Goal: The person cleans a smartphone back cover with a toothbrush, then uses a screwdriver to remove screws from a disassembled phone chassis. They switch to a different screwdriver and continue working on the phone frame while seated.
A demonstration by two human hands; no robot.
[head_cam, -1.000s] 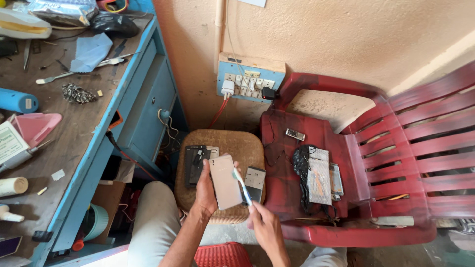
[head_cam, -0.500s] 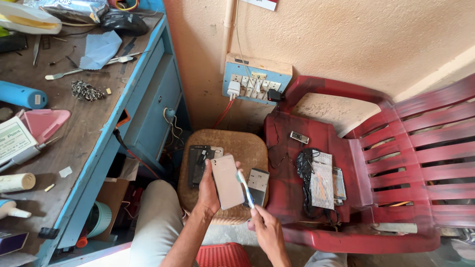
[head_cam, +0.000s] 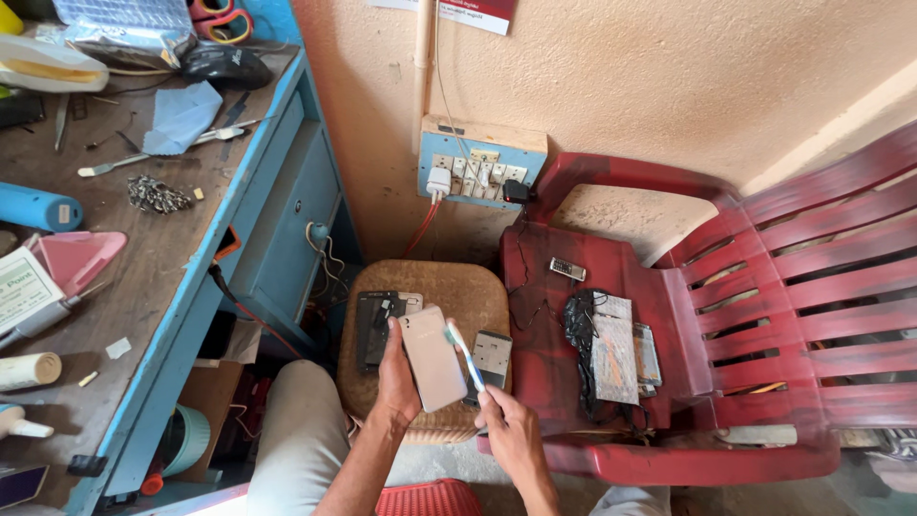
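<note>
Left hand [head_cam: 399, 377]: closed around the lower edge of a pale pink phone back panel [head_cam: 433, 357], thumb on one side, fingers behind; panel held tilted, flat face toward the camera, above the front part of a round woven stool [head_cam: 449, 285].

Right hand [head_cam: 506, 435]: closed in a pinch grip on the handle of a toothbrush [head_cam: 466, 355] with a white and light blue shaft; brush held slanted up and to the left, head end touching or just beside the right edge of the panel. Contact not fully resolvable.

On the stool, behind the panel: a dark phone frame [head_cam: 375, 325] on the left, partly hidden; a small grey circuit part [head_cam: 493, 355] on the right, just beside the toothbrush.

Right of the stool: red plastic chair [head_cam: 764, 287], seat carrying a black bag [head_cam: 579, 330], a flat grey plate [head_cam: 616, 349] and a small dark component [head_cam: 567, 269].

On the wall above the stool: blue switchboard [head_cam: 482, 164] with a white plug inserted.

Left: blue-edged workbench [head_cam: 105, 315] with tools, a blue cylinder [head_cam: 36, 206] and a pink wedge-shaped object [head_cam: 76, 258].
</note>
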